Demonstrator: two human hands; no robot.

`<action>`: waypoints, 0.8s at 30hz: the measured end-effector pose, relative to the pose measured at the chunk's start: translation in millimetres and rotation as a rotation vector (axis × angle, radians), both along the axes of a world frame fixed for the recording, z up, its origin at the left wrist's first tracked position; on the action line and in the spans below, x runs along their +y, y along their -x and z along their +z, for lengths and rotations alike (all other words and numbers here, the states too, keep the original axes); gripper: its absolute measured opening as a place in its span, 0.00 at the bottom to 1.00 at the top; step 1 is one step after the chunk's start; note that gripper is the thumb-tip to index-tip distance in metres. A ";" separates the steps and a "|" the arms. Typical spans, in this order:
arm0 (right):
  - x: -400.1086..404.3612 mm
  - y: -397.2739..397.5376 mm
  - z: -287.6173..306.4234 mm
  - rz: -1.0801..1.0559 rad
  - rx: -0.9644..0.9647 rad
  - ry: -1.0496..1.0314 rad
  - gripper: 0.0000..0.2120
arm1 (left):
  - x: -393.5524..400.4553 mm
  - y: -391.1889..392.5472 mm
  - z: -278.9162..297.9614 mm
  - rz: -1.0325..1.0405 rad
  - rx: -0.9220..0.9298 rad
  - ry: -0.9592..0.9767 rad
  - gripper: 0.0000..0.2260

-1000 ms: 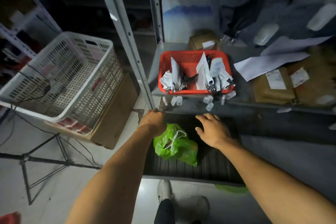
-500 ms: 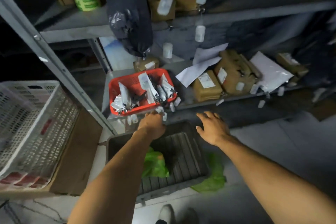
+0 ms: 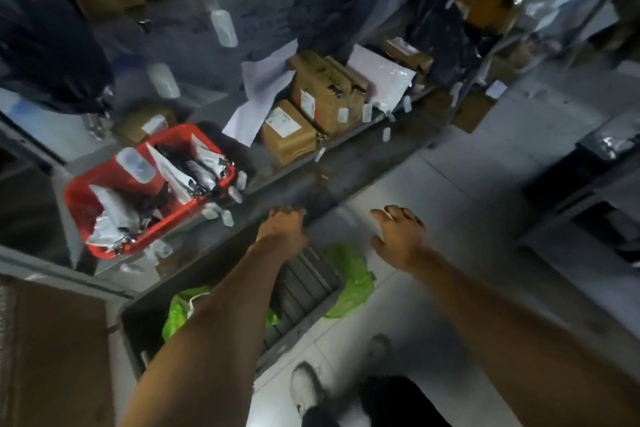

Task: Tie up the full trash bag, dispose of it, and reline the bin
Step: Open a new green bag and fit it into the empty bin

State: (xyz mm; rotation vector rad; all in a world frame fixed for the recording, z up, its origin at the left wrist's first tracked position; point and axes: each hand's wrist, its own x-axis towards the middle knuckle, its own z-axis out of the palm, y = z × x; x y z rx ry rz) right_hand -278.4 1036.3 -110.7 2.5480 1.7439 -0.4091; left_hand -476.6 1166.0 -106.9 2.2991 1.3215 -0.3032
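Plainly, reached forward with the left hand (image 3: 284, 230), fingers curled at a dark edge below the shelf (image 3: 346, 166); could not tell whether gripping the bin's rim or the shelf lip. Held the right hand (image 3: 398, 236) spread and empty above the floor (image 3: 467, 204). Left the green bag (image 3: 178, 312) lying inside the bin (image 3: 304, 284), with a second green bag (image 3: 349, 274) on the floor touching the bin's side. Judged best to gather the bag's mouth with both hands, twist, knot tight, then lift clear of the low shelf.
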 end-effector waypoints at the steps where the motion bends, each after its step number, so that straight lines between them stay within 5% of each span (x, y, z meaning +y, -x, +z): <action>1: -6.7 -8.0 -2.2 -0.025 0.007 0.002 0.27 | -2.3 -9.5 -2.4 -0.020 0.009 -0.002 0.23; 15: -42.0 -159.3 -56.6 -0.064 0.127 0.083 0.28 | -34.6 -170.3 -47.7 -0.029 0.095 0.071 0.22; 24: -34.7 -232.6 -148.9 0.062 0.191 0.233 0.27 | -53.4 -233.9 -148.8 0.079 0.136 0.196 0.26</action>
